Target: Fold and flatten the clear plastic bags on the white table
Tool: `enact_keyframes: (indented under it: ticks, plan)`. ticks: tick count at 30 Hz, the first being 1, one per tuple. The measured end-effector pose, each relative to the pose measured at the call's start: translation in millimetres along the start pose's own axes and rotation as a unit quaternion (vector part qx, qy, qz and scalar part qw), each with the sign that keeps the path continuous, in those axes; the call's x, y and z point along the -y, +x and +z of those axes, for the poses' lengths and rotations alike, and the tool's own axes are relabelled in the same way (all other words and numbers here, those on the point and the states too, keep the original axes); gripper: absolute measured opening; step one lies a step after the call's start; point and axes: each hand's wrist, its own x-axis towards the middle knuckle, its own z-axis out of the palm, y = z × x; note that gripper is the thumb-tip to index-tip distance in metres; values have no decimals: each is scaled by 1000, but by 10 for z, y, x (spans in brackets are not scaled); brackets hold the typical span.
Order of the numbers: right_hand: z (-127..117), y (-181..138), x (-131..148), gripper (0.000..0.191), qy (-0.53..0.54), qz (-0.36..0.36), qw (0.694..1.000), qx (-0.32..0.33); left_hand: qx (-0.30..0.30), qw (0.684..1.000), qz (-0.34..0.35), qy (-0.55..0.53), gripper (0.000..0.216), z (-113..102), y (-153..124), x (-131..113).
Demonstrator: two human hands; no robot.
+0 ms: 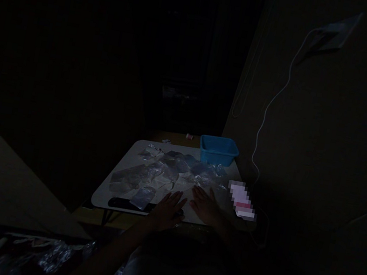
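Observation:
The scene is very dark. My left hand [167, 210] lies flat on the near edge of a small white table [102, 194], fingers stretched out and holding nothing. My right hand [206, 205] rests beside it, palm down with fingers spread, touching the edge of a heap of several clear plastic bags [163, 172] that covers most of the tabletop. One small bag [142, 196] lies just left of my left hand.
A blue plastic tub [218, 149] stands at the table's far right corner. A white cable [270, 105] hangs down the right wall from a socket. A small pink-and-white object [242, 201] lies at the table's right edge. Crumpled plastic [52, 254] lies on the floor at lower left.

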Motion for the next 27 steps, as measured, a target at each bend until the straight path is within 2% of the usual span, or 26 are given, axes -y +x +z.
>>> enact_keyframes:
  ticks: [4,7,11,14,17,20,24,27]
  plan:
    - [9,75,-222,49,-23,47,999,-4,-3,1000,-5,-15,57,18,-14,15]
    - [8,102,-333,48,-39,70,997,-9,-31,999,-3,-41,55,-12,-12,13]
    - [3,96,-357,47,-46,70,996,-8,-90,991,13,-98,47,-127,-88,20]
    - [-25,69,-350,45,-49,67,997,-8,-109,986,45,-120,50,-166,-249,52]
    - [-69,44,-356,44,-46,66,997,-8,-97,985,87,-110,61,-131,-437,87]
    - [-130,28,-364,44,-38,72,996,-18,-63,992,93,-62,67,-84,-549,100]
    - [-236,-47,-367,47,-34,62,996,-59,-31,998,60,-1,57,-49,-530,92]
    - [-318,-208,-380,52,-27,37,996,-72,-33,999,40,10,45,-53,-459,71]
